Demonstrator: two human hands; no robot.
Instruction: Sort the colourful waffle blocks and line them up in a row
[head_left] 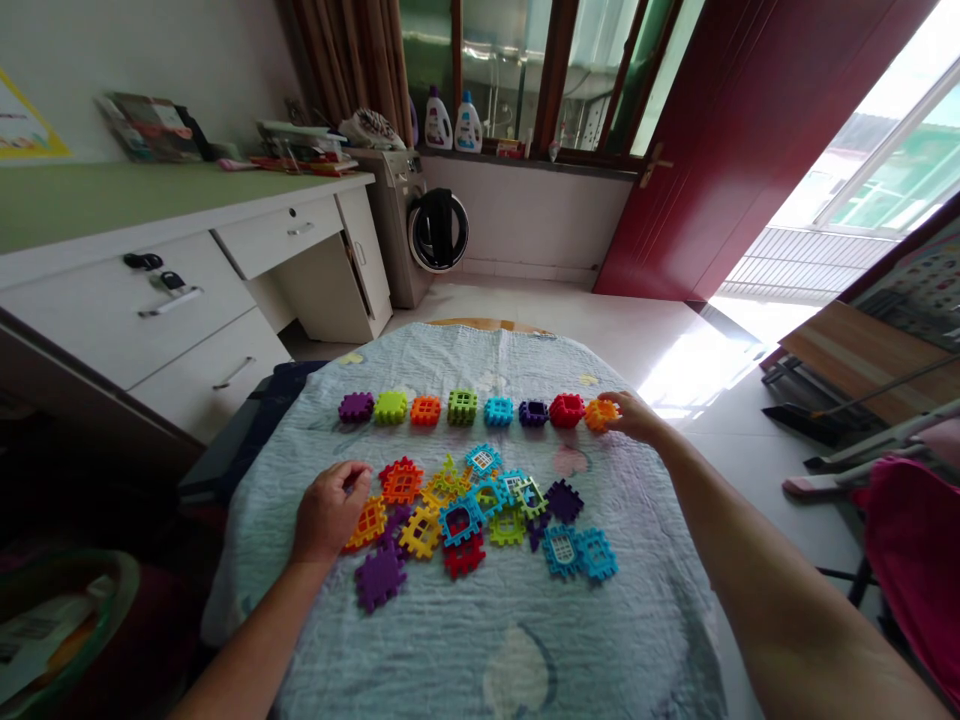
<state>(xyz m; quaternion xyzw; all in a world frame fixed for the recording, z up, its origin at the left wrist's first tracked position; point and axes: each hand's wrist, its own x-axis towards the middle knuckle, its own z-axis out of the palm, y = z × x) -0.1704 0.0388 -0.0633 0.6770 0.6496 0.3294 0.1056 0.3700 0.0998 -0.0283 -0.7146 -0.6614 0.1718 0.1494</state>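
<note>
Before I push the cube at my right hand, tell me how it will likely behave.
The cube is probably light, since its sides look cut through with openings. Its notched edges hold their shape, suggesting stiff plastic. Being boxy, it should slide or tip on the cloth rather than roll.

A room in a home, with washing machine, detergent bottles, brown curtain

Eight small notched cubes before me, in row toward far edge of my cloth-covered table. From left: purple, lime, orange, green, blue, dark purple, red, orange-yellow nearest right edge. Closer to me, loose notched plates heaped mid-table, overlapping, some windowed; solid purple plate toward left edge, two blue plates toward right.
</note>
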